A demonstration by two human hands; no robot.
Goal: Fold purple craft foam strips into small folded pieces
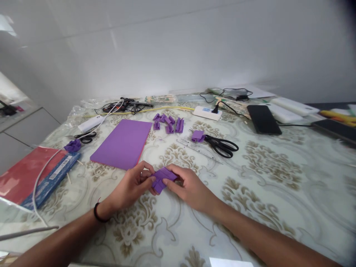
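Between my two hands is a small piece of folded purple paper (163, 178), creased and held just above the patterned tablecloth. My left hand (136, 181) pinches its left edge between thumb and fingers. On the other side, my right hand (185, 183) grips the right edge, its thumb lying on top of the paper. A stack of purple paper sheets (122, 142) lies beyond my left hand, with a red edge showing beneath. Several folded purple pieces (168, 123) sit farther back. Another folded purple piece (198, 136) rests against the blades of black-handled scissors (222, 145).
A clear ruler (197, 151) lies before the scissors. Behind are a white power strip (207, 112), cables and a black phone (263, 119). At left are a red and blue paper pack (41, 174), crumpled purple paper (72, 145), smaller scissors (86, 138) and a white cable.
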